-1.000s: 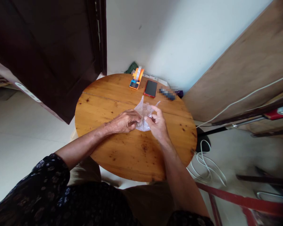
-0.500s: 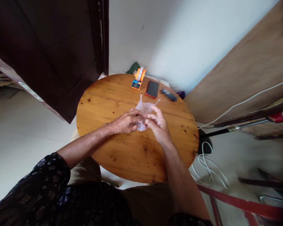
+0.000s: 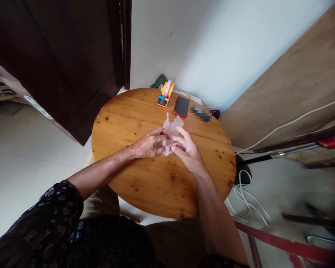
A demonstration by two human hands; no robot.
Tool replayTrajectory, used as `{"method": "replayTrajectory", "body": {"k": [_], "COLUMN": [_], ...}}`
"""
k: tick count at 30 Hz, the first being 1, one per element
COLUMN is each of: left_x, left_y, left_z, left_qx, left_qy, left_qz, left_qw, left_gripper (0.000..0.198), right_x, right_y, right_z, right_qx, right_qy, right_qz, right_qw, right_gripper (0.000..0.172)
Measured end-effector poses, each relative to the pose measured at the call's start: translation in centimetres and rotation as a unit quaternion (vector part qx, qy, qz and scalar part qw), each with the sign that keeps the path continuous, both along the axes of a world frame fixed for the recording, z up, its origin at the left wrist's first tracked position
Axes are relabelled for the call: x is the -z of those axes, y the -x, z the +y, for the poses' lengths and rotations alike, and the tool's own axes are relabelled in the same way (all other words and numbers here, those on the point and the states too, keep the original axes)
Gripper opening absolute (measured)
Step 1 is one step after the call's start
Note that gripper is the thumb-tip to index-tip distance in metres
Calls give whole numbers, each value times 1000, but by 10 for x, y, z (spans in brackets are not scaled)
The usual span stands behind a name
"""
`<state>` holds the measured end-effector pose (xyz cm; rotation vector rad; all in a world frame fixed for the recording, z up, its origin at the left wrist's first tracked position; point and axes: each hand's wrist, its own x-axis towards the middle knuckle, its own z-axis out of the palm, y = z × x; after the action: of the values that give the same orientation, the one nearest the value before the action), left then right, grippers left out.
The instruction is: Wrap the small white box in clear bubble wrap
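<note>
Grip, left hand (image 3: 150, 144): curled, fingertips closed on the left side of clear bubble wrap (image 3: 173, 126).
Grip, right hand (image 3: 189, 150): thumb and longer fingers lightly closed on the right side, index finger extended over the sheet.
Wrap position: between both hands, over the middle of the round wooden table (image 3: 145, 186); far corners splayed, small near end below the fingertips.
Technique: in judgement, fine fingertip work on thin, slippery plastic; best done with a firm left pinch, a lighter right one and gentle, even tension; hard squeezing likely to crumple the sheet.
Far edge of table: orange tape dispenser (image 3: 165, 93) and red-cased phone (image 3: 181, 106), both beyond the wrap, clear of the fingers.
Hidden: middle of the wrap, behind knuckles and fingertips; contents, if any, impossible to tell.
Hard to make out: number of layers; exact contact of right thumb; dark object (image 3: 201, 113) beside the phone, pixelated.
Cut off: right sleeve (image 3: 223, 261), at the lower edge.
</note>
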<state>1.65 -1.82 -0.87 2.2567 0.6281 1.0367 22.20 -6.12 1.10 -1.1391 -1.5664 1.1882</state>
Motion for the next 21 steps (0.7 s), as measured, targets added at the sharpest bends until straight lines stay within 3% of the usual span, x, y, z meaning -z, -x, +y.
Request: {"method": "replayTrajectory", "body": {"k": [8,15,21], "left_x": [-6,-4,-5], "left_y": [-7,-14,-12], "left_z": [-7,-9,-7], "left_qx": [-79,-88,-82], "left_qy": [37,25,28], "left_qz": [-23,-11,19], "left_qw": [996,996,996], "left_gripper": [35,9,15], "right_x": [-8,-1,6], "right_y": [-1,-1,-2], "right_z": [-6,-3,3], "right_qx": [-16,-43,-2], "right_qy": [-2,-39,-60], "right_qz": [-9,-25,-33], "right_qw": [1000,998,998], "right_gripper": [73,69,67]}}
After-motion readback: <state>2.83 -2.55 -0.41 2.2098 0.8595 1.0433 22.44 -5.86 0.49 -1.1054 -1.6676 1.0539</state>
